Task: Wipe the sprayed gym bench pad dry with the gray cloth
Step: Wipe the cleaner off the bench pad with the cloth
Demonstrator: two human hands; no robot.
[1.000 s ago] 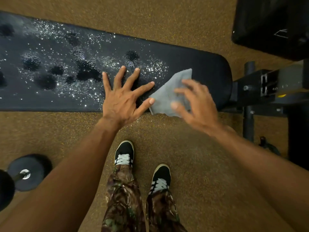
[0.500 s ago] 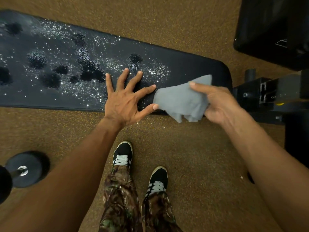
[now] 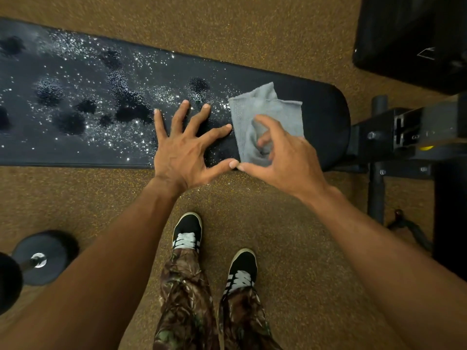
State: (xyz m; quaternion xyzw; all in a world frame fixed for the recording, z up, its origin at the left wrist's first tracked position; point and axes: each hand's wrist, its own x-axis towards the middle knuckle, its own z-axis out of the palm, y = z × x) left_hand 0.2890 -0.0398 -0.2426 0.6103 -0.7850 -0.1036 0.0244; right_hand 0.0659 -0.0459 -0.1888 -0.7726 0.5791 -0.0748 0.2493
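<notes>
Bench pad's all wet on my feed, cloth sits at its right end

The black bench pad is beaded with spray droplets except at that right end. My left hand lies flat on the pad, fingers splayed wide. My right hand is just beside it, fingers curled into the gray cloth, bunching it against the pad.

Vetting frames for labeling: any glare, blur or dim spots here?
Head view: spray droplets on the bench pad glint brightly; the right hand's curled fingers in the gray cloth look slightly motion-soft; the corner around the dumbbell is dim.
</notes>
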